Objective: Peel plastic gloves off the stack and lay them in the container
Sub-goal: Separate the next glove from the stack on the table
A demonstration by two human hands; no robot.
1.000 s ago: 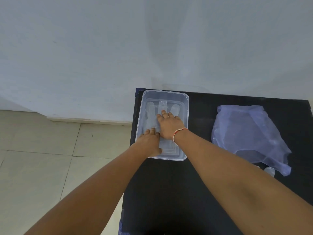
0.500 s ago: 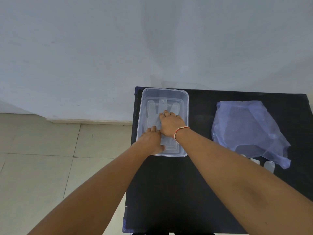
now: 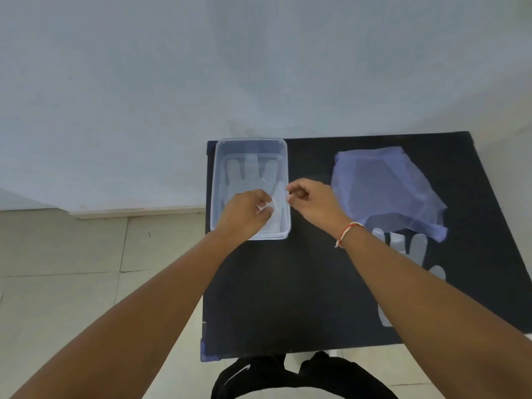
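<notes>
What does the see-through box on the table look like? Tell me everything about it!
The container is a clear plastic box, rectangular with rounded corners and a raised rim. It sits open, with no lid, flat on the far left part of the black table, near the wall. Thin see-through gloves lie flat inside, fingers pointing toward the wall. The left hand is over its near end and the right hand is by its right rim. Whether either hand touches the box cannot be told.

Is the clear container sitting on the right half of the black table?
No, the clear container sits at the black table's far left corner.
</notes>
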